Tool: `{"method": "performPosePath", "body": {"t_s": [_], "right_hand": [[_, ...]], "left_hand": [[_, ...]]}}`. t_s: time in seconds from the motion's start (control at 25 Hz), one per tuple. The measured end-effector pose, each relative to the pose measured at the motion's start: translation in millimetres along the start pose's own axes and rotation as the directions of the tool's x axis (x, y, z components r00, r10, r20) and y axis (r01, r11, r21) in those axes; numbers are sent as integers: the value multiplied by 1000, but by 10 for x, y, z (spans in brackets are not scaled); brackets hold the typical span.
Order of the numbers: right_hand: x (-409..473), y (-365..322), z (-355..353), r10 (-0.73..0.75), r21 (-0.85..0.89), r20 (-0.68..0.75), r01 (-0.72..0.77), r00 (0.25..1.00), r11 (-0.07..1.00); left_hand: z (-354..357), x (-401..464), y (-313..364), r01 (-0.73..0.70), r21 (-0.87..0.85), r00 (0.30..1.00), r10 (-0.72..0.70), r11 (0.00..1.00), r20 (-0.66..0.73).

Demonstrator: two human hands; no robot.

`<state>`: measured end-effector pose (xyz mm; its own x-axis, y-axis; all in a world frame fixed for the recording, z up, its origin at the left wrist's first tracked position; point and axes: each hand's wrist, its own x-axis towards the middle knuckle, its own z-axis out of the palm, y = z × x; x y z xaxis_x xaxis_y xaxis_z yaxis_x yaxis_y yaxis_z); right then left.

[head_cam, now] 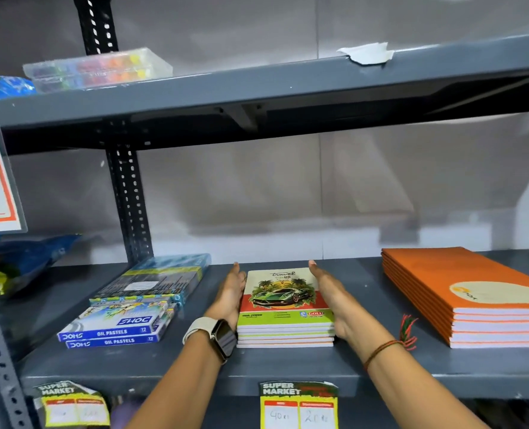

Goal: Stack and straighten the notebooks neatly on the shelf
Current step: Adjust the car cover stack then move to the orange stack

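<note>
Notebooks: stacked at 6 o'clock on shelf.
Left hand: flattened open, pressed against stack.
Right hand: likewise.

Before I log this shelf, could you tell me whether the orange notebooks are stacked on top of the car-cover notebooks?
No, the orange notebooks form their own pile right of the car-cover notebooks, with bare shelf between.

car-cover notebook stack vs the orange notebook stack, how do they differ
The car-cover notebook stack is smaller, with a picture cover; the orange notebook stack is larger and nearly plain. The left hand and right hand press the car stack's sides; the orange stack lies untouched. Both lie flat on the same shelf.
</note>
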<state>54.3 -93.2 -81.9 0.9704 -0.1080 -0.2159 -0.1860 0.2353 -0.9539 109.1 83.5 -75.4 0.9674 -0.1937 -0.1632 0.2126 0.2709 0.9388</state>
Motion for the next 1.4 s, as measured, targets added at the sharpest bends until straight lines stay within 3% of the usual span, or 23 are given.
{"method": "performPosePath", "body": {"t_s": [0.36, 0.64, 0.8, 0.88, 0.96, 1.04, 1.16, 1.28, 1.4], "right_hand": [[-115, -125, -723, 8, -67, -79, -13, 997, 998], [-213, -139, -711, -19, -119, -102, 6, 995, 993], [-291, -186, -691, -20, -85, -38, 17, 999, 996], [-350, -222, -691, -73, -149, -26, 68, 997, 987], [-419, -300, -707, -171, -246, -18, 162, 985, 956], [-492, -454, -811, -283, -289, 3, 272, 959, 918], [-566, -810, -1124, -438, -308, -27, 410, 898, 859], [-621, -1145, -1587, -515, -323, -117, 458, 849, 828], [-641, -1287, -2152, -513, -351, -190, 430, 837, 832]], "left_hand": [[691, 10, -226, 39, -30, 998, -37, 999, 55], [733, -9, -239, 38, 20, 998, -39, 999, 44], [738, -68, -246, 27, 100, 996, -35, 995, 80], [719, -97, -221, 34, 114, 996, -43, 993, 73], [686, -90, -111, 1, 222, 999, 8, 975, -39], [753, -101, 56, -92, 403, 972, 169, 911, -161], [1208, -186, 293, -284, 559, 910, 402, 779, -98], [1940, -219, 228, -349, 353, 926, 378, 868, -13], [2598, -256, -130, -264, 153, 964, 255, 952, 73]]}}
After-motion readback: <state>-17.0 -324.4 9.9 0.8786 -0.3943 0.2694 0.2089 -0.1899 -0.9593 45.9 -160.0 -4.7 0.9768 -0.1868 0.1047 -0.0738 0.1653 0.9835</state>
